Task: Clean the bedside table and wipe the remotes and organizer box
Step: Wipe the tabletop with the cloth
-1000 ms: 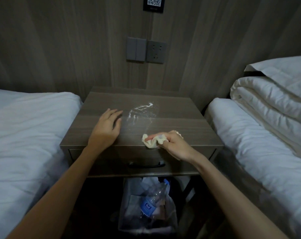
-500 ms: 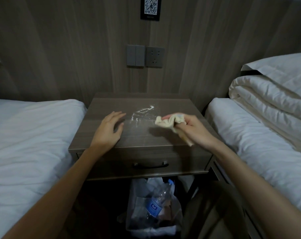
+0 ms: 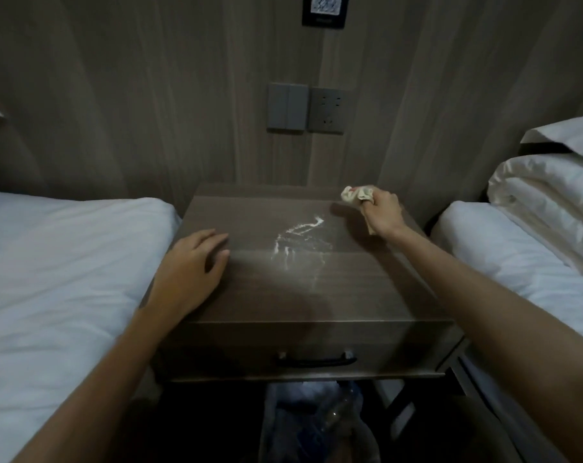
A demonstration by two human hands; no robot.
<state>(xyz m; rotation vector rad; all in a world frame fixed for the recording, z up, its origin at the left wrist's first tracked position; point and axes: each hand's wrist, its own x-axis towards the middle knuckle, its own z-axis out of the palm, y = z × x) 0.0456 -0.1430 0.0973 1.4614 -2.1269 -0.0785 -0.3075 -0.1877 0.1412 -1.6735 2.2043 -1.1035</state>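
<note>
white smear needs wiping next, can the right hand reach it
Probably yes: the right hand holds the cloth at the back right corner of the bedside table, with bare tabletop between it and the white smear; the left hand rests clear.

One head-worn view looks forward and down from close over the front edge of the bedside table (image 3: 350, 295), facing the wall (image 3: 149, 95).

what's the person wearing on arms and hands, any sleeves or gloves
Nothing visible. The left hand and right hand are ungloved, no rings showing in the dim light. The left forearm and right forearm are bare to the frame's edge: no sleeves, watch or bracelet.
</note>
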